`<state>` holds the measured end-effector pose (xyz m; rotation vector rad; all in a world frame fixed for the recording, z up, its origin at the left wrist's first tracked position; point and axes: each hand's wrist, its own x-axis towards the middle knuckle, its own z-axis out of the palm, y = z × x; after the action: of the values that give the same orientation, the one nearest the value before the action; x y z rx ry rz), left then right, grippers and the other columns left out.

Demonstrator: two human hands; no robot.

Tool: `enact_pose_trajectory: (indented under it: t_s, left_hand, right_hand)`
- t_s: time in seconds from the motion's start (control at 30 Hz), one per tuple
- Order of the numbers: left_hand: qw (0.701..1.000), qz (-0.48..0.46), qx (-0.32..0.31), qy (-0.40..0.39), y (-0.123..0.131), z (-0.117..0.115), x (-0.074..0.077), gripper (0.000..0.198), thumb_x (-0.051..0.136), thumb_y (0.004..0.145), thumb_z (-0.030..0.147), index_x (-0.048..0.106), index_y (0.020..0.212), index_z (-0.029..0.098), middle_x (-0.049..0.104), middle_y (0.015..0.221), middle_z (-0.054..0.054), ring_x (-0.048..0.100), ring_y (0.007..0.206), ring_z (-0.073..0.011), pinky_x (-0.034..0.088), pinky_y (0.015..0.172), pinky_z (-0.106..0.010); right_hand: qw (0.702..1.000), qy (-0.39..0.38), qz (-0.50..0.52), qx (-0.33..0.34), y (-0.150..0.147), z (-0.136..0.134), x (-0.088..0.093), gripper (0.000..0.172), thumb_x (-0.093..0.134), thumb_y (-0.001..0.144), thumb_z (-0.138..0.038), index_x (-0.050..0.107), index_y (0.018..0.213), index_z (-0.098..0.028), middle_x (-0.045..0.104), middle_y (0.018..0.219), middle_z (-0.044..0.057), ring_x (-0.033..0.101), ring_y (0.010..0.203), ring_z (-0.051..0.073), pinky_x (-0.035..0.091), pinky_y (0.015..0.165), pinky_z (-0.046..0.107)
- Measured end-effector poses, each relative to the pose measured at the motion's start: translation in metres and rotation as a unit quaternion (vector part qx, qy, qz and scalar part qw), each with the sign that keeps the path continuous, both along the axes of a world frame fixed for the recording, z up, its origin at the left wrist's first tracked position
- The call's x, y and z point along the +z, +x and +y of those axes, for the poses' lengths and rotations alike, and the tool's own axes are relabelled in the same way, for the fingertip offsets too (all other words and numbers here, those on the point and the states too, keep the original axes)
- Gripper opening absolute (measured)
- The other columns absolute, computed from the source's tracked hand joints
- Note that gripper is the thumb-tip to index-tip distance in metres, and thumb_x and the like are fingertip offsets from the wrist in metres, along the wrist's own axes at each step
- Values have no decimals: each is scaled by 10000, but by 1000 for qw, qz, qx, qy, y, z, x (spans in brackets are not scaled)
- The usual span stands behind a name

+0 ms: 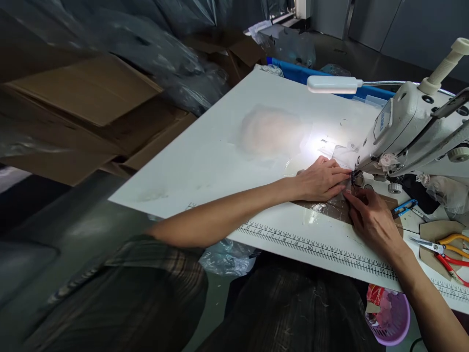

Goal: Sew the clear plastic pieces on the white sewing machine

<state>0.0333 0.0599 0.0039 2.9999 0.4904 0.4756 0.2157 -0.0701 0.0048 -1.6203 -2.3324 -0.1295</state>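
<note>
A white sewing machine (406, 122) stands at the right, its needle and presser foot low over the table. A thin white piece of fabric (344, 155) lies at the foot, partly covered by my fingers. My left hand (324, 180) rests flat on the work just left of the needle, fingers stretched toward it. In front of the foot, my right hand (373, 217) pinches the near edge of the fabric between thumb and fingertips. Beneath both hands is a brown taped sheet (326, 209) on the tabletop. The exact stitching spot is hidden by my hands.
The white table (205, 161) has a ruler strip (311, 247) along its front edge. Blue thread snips (405, 208), scissors (432, 245) and red-handled pliers (449, 266) lie at the right. A lamp (334, 84) hangs above. Cardboard boxes (88, 93) stand left; a purple basket (397, 322) sits below.
</note>
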Motion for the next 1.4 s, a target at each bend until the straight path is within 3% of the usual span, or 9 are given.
enact_pose_trajectory:
  t_s: [0.37,0.77,1.0,1.1,1.2,1.3,1.4]
  left_hand:
    - [1000,-8,-9,-20,-3,1,-4,376,366,1001,328,629,1231,190,589,1394,-85,555,1038,-268,319,827,-425]
    - [999,-25,-21,38,-1,1,-10,380,332,1027,328,636,1220,206,611,1369,-69,575,1045,-250,301,945,-456]
    - [997,-54,0,61,-4,0,-10,385,368,1028,386,603,1240,167,594,1358,-136,570,1045,-260,356,880,-433]
    - [992,-109,16,57,-6,1,-8,326,401,1012,336,651,1119,157,671,1203,-122,585,948,-225,386,828,-397]
    - [990,-127,-32,46,-6,0,-7,253,447,945,228,693,925,178,719,1001,-68,587,820,-178,401,791,-361]
    - [989,-109,-99,26,-6,-2,-5,240,468,895,200,708,883,201,734,984,-40,602,806,-166,407,809,-362]
    - [990,-85,-114,11,-7,-2,-2,244,475,891,222,719,874,211,740,991,-31,609,794,-170,394,789,-367]
  right_hand:
    - [999,16,36,-12,-2,-2,-1,370,443,922,-197,683,1204,-197,578,1028,123,566,879,227,524,767,382]
    - [999,25,38,-18,-1,0,-3,351,456,935,-218,698,1189,-212,588,1018,116,597,855,217,539,719,357]
    - [996,-18,83,-36,3,0,-1,348,454,944,-256,710,1179,-251,592,1014,92,622,868,208,561,765,367]
    - [994,-38,97,-46,4,0,-1,357,460,936,-259,702,1197,-280,593,1017,80,622,892,205,562,800,373]
    - [992,-45,104,-53,4,0,-1,365,462,930,-259,701,1205,-280,589,1011,79,619,909,210,560,809,375]
    - [992,-44,103,-53,4,1,-1,369,467,929,-252,698,1215,-272,586,1014,81,616,900,212,559,803,381]
    - [992,-39,110,-45,4,1,-2,369,459,934,-242,700,1213,-258,587,1020,87,618,916,218,556,810,391]
